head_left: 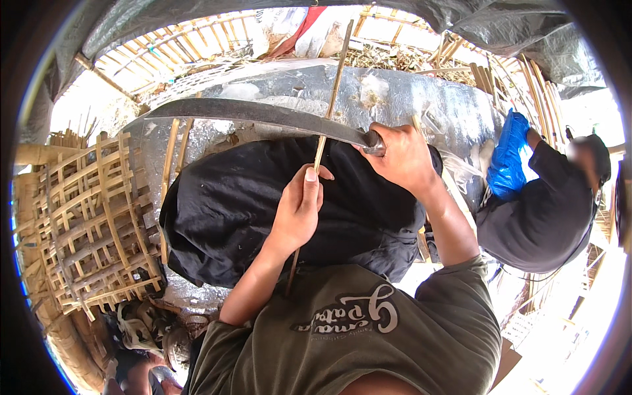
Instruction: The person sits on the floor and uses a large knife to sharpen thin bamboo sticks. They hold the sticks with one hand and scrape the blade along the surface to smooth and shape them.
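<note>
In my right hand (400, 157) is a long curved machete (250, 112), gripped at its handle, with the dark blade reaching out to the left. My left hand (303, 205) pinches a thin bamboo strip (338, 78) between thumb and fingers. The strip runs from near my shirt up to the far side, and the blade crosses it just above my left hand. Whether the edge bites into the strip I cannot tell. Beneath both hands lies black cloth (224, 197) over my lap.
At left stands a woven bamboo lattice (92, 217). Loose bamboo strips (170, 158) lie beside the black cloth. A grey sheet (283, 82) spreads beyond it. To the right sits another person (546, 204) in dark clothing, beside a blue plastic bag (510, 158). Shavings (388, 60) are heaped at the back.
</note>
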